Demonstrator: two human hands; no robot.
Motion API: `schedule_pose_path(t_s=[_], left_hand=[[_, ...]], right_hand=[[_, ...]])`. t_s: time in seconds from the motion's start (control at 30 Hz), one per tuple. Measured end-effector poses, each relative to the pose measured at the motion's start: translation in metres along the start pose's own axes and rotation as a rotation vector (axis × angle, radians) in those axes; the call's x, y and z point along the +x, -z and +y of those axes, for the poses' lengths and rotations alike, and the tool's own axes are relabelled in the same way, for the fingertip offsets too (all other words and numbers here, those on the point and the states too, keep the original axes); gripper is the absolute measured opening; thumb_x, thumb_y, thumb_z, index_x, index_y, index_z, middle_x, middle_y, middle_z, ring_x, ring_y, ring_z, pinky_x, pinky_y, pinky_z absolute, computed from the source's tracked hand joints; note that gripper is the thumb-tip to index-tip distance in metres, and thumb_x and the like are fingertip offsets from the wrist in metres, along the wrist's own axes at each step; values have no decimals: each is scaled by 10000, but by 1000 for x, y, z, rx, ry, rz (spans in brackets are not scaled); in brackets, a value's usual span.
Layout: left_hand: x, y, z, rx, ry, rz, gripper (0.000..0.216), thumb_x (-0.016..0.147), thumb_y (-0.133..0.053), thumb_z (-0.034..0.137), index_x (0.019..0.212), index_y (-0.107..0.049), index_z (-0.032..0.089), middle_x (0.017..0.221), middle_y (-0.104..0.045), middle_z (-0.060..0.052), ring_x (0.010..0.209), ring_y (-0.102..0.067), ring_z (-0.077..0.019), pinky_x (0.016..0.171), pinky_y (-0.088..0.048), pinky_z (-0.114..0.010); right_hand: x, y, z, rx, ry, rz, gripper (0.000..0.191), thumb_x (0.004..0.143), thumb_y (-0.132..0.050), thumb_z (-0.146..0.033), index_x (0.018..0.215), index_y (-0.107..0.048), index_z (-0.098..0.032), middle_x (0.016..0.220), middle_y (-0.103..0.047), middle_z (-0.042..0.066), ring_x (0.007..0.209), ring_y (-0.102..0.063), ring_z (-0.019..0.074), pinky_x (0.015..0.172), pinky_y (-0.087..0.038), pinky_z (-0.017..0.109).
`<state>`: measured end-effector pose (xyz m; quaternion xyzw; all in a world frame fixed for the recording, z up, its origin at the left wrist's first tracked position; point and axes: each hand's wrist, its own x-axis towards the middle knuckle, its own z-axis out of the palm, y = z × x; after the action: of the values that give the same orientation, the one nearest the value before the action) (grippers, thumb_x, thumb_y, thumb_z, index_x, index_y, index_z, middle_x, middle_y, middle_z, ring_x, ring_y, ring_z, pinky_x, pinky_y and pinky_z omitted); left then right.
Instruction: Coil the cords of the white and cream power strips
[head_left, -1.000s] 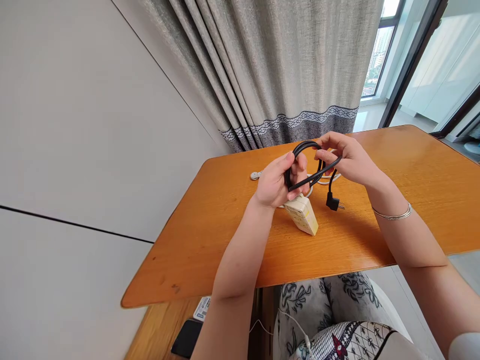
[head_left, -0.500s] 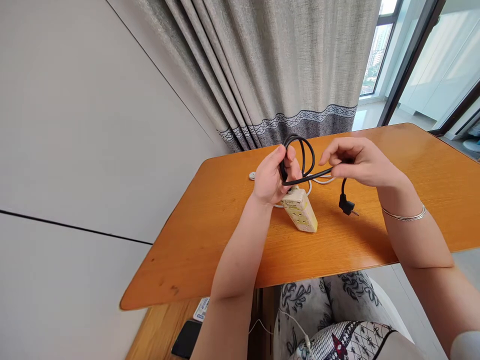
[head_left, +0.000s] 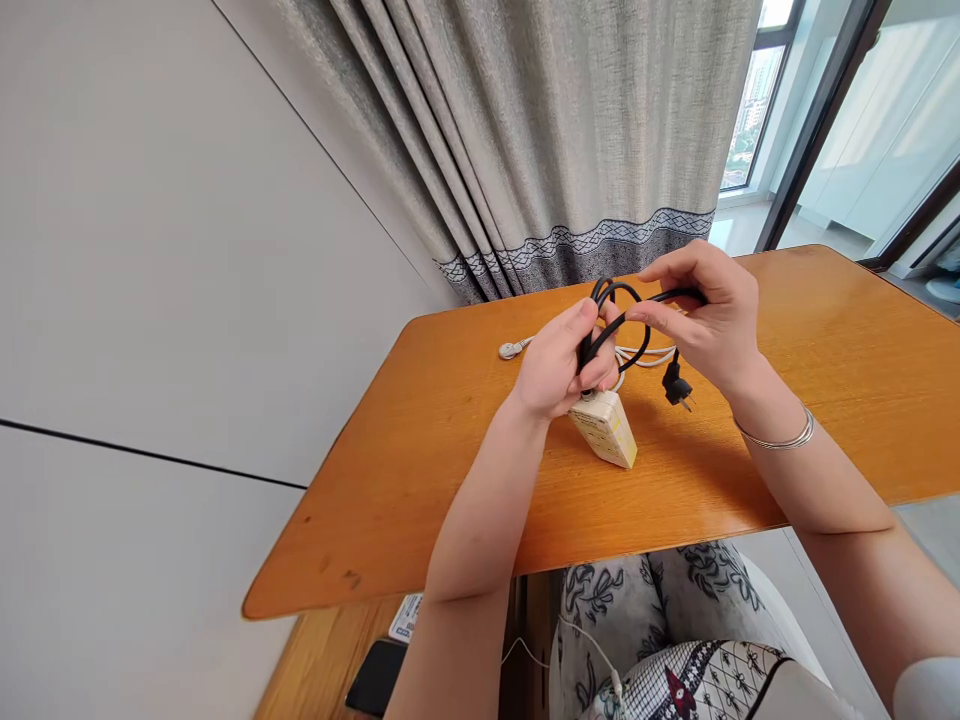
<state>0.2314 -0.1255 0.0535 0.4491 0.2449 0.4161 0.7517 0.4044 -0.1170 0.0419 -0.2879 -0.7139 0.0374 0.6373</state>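
My left hand is closed around gathered loops of a black power cord above the wooden table. From below that hand a cream power strip hangs tilted, joined to the cord; whether it touches the tabletop I cannot tell. My right hand pinches the free stretch of the same cord, to the right of the loops. Under the right hand dangles the cord's black two-pin plug. Behind both hands a white cable lies on the table, with a white plug at its left end.
The orange-brown wooden table reaches from the pale wall panel toward the glass door at right. A grey curtain hangs behind its far edge. Below the near edge, a dark phone lies on a wooden surface.
My right hand has moved up and slightly left, bringing the cord closer to the left hand's loops. The black plug has swung up and left. My left hand has shifted slightly right.
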Motion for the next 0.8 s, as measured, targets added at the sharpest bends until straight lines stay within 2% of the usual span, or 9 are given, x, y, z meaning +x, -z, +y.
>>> schedule_pose_path(t_s=[0.17, 0.3, 0.43, 0.53, 0.6, 0.67, 0.8], left_hand=[[-5, 2, 0, 52, 75, -99, 520, 1082, -371, 457, 655, -492, 185, 327, -295, 96, 249, -208, -52, 360, -366, -175], [-5, 5, 2, 0, 140, -147, 596, 1100, -223, 443, 582, -387, 200, 319, -230, 92, 246, -133, -46, 335, -335, -169], [1, 10, 4, -109, 147, -74, 587, 1092, -191, 502, 596, -322, 215, 339, -141, 113, 236, -100, -50, 330, -317, -175], [5, 16, 4, -176, 124, -7, 577, 1069, -264, 574, 611, -307, 224, 359, -122, 121, 222, -98, -56, 327, -299, -198], [6, 20, 3, -191, 91, 3, 564, 1060, -326, 566, 613, -307, 222, 362, -131, 122, 221, -96, -53, 330, -285, -202], [6, 21, 3, -178, 48, -20, 535, 1066, -370, 486, 610, -302, 215, 362, -139, 123, 230, -89, -42, 339, -281, -190], [4, 17, 2, -82, -1, -66, 459, 1068, -403, 304, 628, -323, 203, 371, -158, 129, 252, -105, -26, 367, -303, -155]], right_hand=[[-2, -4, 6, -6, -15, 22, 373, 872, -737, -585, 964, -693, -227, 796, -559, 0, 719, -535, 137, 665, -501, 302], [1, -3, 8, -43, -18, -69, 374, 911, -693, -577, 1021, -721, -221, 850, -585, 21, 821, -582, 167, 771, -528, 337], [5, 4, 17, 18, -87, -267, 429, 913, -682, -574, 1151, -725, -220, 997, -669, 57, 962, -620, 204, 851, -527, 360], [6, 12, 28, 213, -231, -476, 478, 876, -724, -561, 1180, -713, -192, 960, -716, 53, 881, -644, 187, 786, -534, 327], [6, 14, 34, 345, -308, -549, 486, 819, -782, -551, 1118, -724, -171, 870, -720, 38, 801, -647, 171, 723, -534, 301], [5, 12, 36, 398, -355, -529, 441, 799, -799, -537, 1020, -734, -161, 761, -699, 16, 705, -634, 149, 645, -518, 274], [1, -1, 34, 298, -378, -336, 366, 880, -703, -529, 877, -728, -164, 586, -617, -24, 513, -545, 99, 504, -428, 227]])
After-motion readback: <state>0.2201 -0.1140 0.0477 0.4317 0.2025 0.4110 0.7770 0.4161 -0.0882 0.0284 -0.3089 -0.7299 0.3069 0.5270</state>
